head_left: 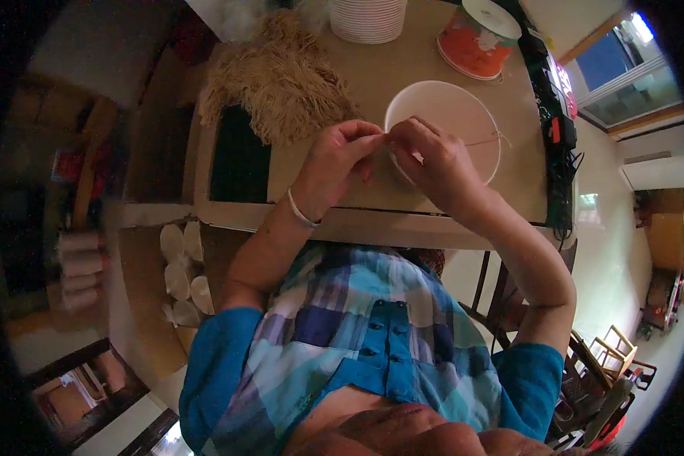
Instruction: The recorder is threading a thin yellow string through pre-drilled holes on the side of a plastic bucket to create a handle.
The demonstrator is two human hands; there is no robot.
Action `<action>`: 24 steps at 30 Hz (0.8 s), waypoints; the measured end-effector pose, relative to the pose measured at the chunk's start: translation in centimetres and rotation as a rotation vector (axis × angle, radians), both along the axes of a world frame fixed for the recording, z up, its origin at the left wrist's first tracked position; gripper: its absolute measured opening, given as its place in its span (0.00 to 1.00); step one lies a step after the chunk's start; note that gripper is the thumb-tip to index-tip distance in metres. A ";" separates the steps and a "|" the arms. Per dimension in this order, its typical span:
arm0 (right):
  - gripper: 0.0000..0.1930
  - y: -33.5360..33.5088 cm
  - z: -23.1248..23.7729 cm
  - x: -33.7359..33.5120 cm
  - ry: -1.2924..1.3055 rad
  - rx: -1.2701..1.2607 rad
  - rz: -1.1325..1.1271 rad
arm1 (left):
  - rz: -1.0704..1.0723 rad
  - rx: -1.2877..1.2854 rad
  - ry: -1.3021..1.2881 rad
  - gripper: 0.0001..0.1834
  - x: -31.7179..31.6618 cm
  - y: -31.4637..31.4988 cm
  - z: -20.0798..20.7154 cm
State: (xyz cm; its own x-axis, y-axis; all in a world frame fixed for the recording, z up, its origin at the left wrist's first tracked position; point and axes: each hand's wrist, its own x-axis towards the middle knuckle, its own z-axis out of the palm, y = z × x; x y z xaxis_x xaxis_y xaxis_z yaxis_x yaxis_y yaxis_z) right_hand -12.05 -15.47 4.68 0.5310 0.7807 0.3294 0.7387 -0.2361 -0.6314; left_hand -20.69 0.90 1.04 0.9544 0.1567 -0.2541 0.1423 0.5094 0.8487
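Observation:
Near the front of the table stands a round white paper bucket [457, 102], its mouth facing up. My left hand [336, 161], with a pale bracelet on the wrist, is closed in a pinch at the bucket's left rim. Thumb and fingers of my right hand [438, 161] are pinched together there too, reaching over the bucket's opening. The fingertips meet, and whatever small thing they grip is too small to make out. A thin cord [482, 143] runs across the bucket to the right rim, with a loose end sticking out.
Behind my left hand lies a heap of tan cords [281, 80]. Stacked white buckets [367, 17] and a red-and-white drum [477, 42] stand at the back. A power strip [562, 131] and cables line the table's right edge. Below left, a carton [148, 304] holds several white buckets.

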 end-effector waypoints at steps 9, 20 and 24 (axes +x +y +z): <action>0.04 -0.1 0.5 -0.2 -0.029 -0.013 0.026 | 0.114 0.370 -0.114 0.05 -0.5 -0.9 0.0; 0.02 -0.2 -0.1 0.1 0.189 0.064 -0.076 | 0.071 0.261 -0.083 0.06 -0.4 -0.7 -0.6; 0.05 -0.6 -1.3 0.6 0.244 0.110 -0.087 | 0.022 0.237 -0.053 0.07 -0.4 -0.5 -0.4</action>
State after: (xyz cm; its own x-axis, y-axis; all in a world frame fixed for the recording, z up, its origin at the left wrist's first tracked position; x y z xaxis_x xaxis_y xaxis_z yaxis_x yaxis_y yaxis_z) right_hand -11.41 -16.07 3.40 0.6687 0.6952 0.2638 0.5419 -0.2127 -0.8131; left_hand -21.07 0.38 0.60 0.9611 0.2271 -0.1574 0.0854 0.2977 0.9508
